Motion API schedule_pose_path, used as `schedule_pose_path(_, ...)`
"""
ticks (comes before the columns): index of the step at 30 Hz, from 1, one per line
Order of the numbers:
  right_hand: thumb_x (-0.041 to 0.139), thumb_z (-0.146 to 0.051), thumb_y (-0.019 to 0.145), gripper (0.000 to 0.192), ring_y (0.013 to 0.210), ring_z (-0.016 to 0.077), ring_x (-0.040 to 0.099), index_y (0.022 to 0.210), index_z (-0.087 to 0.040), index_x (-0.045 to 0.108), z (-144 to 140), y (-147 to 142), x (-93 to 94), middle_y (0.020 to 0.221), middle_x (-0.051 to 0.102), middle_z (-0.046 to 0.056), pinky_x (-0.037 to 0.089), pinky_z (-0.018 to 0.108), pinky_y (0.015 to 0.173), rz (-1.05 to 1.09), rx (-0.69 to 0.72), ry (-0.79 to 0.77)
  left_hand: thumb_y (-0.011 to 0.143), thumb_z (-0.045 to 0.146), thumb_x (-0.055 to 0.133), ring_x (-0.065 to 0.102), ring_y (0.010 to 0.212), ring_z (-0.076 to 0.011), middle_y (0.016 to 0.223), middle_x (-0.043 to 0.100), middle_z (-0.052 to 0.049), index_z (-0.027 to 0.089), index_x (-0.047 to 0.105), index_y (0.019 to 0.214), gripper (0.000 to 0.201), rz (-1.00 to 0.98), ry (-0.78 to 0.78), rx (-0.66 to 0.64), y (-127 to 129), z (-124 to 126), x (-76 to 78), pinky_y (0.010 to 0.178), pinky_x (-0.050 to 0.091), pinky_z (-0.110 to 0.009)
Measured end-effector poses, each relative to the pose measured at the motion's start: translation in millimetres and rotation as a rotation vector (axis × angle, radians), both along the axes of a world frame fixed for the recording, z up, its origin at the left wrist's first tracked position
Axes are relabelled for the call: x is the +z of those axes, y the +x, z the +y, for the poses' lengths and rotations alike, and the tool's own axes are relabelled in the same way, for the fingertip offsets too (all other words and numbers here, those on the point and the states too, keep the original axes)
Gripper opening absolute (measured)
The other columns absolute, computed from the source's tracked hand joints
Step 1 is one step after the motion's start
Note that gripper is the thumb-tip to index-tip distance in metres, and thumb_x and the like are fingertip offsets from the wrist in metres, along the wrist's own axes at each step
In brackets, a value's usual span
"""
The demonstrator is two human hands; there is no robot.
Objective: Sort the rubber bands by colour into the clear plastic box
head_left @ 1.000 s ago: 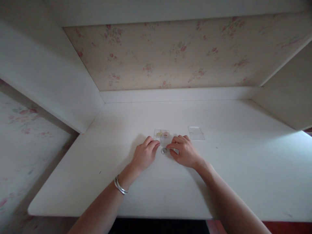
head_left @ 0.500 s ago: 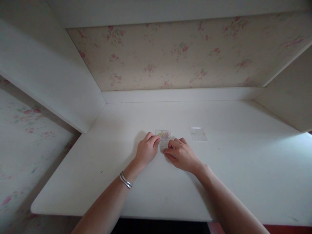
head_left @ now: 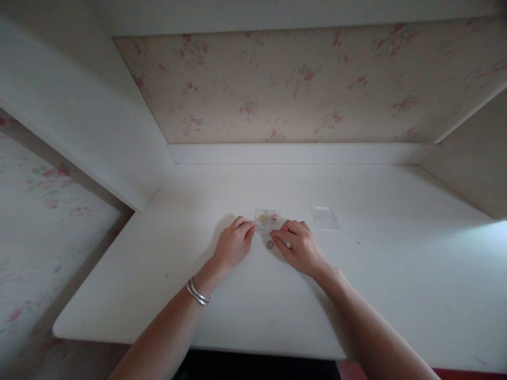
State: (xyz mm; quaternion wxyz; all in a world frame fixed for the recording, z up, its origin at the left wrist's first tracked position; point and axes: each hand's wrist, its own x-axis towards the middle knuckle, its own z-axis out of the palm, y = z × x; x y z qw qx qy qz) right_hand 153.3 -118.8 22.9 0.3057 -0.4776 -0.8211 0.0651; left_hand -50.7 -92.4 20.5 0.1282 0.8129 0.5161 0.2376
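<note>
On the white desk [head_left: 253, 295], both hands sit close together at a small clear box [head_left: 268, 219]. Half a second ago the right hand [head_left: 299, 248] covered the spot just in front of that box; now it has slid back to the right, and a small dark ring [head_left: 270, 244] lies bare on the desk between the two hands. Left hand [head_left: 233, 245] has hardly shifted, its curled fingertips against the box's left edge, pinning it rather than gripping. Right-hand fingers are loosely bent, index tip just beside the ring; whether it touches is too fine to tell, and something pale under those fingers is too blurred to make out. Inside the box sit tiny bits, one yellow, one reddish, their exact shape unclear. A clear lid [head_left: 325, 217] lies flat, apart to the right. Two bangles [head_left: 197, 292] circle the left wrist.
</note>
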Motion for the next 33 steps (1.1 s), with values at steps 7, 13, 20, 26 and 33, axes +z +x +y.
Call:
schedule_pose_path(7,0.052,-0.025,0.088,0.019,0.079,0.0154,0.053,0.091,-0.023,0.071,15,-9,-11.6,0.081,0.06,0.004,0.035,0.028,0.074,0.099,-0.137,0.02,0.094,0.027,0.041,0.059,0.076,-0.0117,0.091,0.061,-0.002,0.024,0.065,0.103,0.026,0.06,-0.03,-0.027,1,-1,0.5,0.071,0.047,-0.022)
schedule_pose_path(13,0.053,-0.027,0.087,0.019,0.077,0.0148,0.054,0.088,-0.025,0.072,19,-11,-7.7,0.079,0.06,0.003,0.035,0.029,0.072,0.061,-0.164,0.034,0.094,0.027,0.04,0.059,0.073,-0.0116,0.089,0.061,-0.003,0.024,0.065,0.104,0.027,0.066,-0.012,-0.034,0,-6,4.2,0.07,0.047,-0.023)
schedule_pose_path(20,0.048,-0.032,0.089,0.025,0.069,0.0141,0.055,0.09,-0.022,0.071,18,21,-6.1,0.074,0.06,0.003,0.04,0.027,0.064,0.188,-0.314,0.031,0.093,0.031,0.044,0.06,0.076,-0.0114,0.091,0.062,-0.002,0.025,0.067,0.1,0.025,0.014,-0.062,-0.161,3,-16,3.5,0.071,0.048,-0.022)
schedule_pose_path(26,0.048,-0.03,0.088,0.024,0.066,0.0138,0.055,0.089,-0.021,0.07,20,24,-10.8,0.073,0.06,0.003,0.041,0.026,0.062,0.205,-0.321,0.008,0.089,0.034,0.051,0.062,0.081,-0.0131,0.095,0.061,-0.001,0.027,0.066,0.103,0.022,0.085,-0.067,-0.272,9,-22,0.0,0.075,0.05,-0.024)
schedule_pose_path(33,0.047,-0.03,0.089,0.025,0.065,0.0134,0.054,0.089,-0.021,0.07,19,21,-11.7,0.07,0.058,0.002,0.04,0.025,0.062,0.166,-0.297,0.014,0.092,0.032,0.045,0.062,0.079,-0.0132,0.094,0.061,-0.003,0.025,0.066,0.103,0.024,0.176,-0.04,-0.257,15,-24,2.6,0.068,0.05,-0.024)
